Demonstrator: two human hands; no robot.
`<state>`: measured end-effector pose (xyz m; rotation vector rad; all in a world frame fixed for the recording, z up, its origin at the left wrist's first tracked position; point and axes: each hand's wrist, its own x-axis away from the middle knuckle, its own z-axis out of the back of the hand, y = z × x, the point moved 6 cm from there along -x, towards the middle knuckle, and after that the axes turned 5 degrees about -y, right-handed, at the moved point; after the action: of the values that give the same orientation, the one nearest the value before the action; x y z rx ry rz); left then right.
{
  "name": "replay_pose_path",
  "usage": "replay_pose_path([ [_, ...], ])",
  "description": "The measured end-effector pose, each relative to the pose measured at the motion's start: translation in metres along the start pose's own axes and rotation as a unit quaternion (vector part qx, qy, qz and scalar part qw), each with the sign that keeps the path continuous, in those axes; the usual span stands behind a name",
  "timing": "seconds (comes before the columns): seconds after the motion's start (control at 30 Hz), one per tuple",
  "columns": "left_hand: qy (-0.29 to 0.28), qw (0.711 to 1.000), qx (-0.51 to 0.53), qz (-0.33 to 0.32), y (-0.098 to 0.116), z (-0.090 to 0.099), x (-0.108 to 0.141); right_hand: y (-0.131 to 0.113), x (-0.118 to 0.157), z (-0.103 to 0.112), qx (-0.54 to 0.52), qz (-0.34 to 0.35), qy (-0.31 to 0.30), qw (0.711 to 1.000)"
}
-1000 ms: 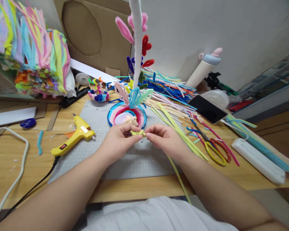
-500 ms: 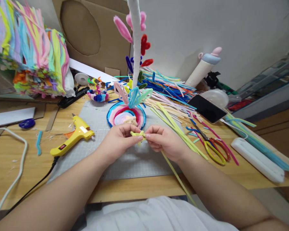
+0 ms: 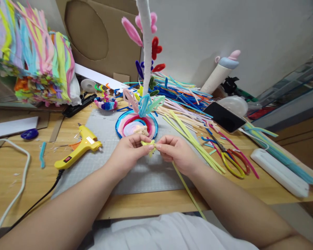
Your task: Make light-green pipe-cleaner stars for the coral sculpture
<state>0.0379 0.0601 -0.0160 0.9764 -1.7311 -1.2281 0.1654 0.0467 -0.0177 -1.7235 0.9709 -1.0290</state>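
Between my fingertips is a yellow-green pipe cleaner [image 3: 151, 146], bent into a small bundle, its long tail hanging past the table's front edge. My left hand [image 3: 131, 149] pinches the bundle from the left. From the right, my right hand [image 3: 176, 152] pinches it between thumb and forefinger, with the tail running out below the palm. Just beyond my hands is a round base of coiled pipe cleaners [image 3: 118, 126] in blue, pink and white, partly hidden by my left hand. A white wrapped stem [image 3: 147, 45] with fuzzy flowers and leaves rises behind it.
A yellow glue gun [image 3: 80, 146] lies left on the grey cutting mat [image 3: 141, 180]. Scissors [image 3: 233, 161], loose yellow-green pipe cleaners [image 3: 195, 146], a phone [image 3: 224, 117] and a white power strip [image 3: 279, 172] are at right. Bundled pipe cleaners [image 3: 39, 55] stand back left.
Both hands have shifted very slightly left with the pipe cleaner, still pinching it. The hanging tail has swung a little to the left.
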Motion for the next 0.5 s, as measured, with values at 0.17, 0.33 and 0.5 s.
replay_pose_path([
  [0.17,-0.043,0.989,0.139,0.037,-0.001,-0.004,0.000,-0.007,0.001,-0.002,-0.059,-0.001,-0.077,0.995],
  [0.33,-0.097,0.973,0.198,0.069,-0.001,-0.010,0.002,-0.001,0.003,-0.004,-0.091,-0.045,-0.112,0.988],
  [0.5,-0.063,0.972,0.223,0.038,0.000,-0.009,0.002,-0.006,0.003,-0.004,-0.017,0.071,-0.029,0.997],
])
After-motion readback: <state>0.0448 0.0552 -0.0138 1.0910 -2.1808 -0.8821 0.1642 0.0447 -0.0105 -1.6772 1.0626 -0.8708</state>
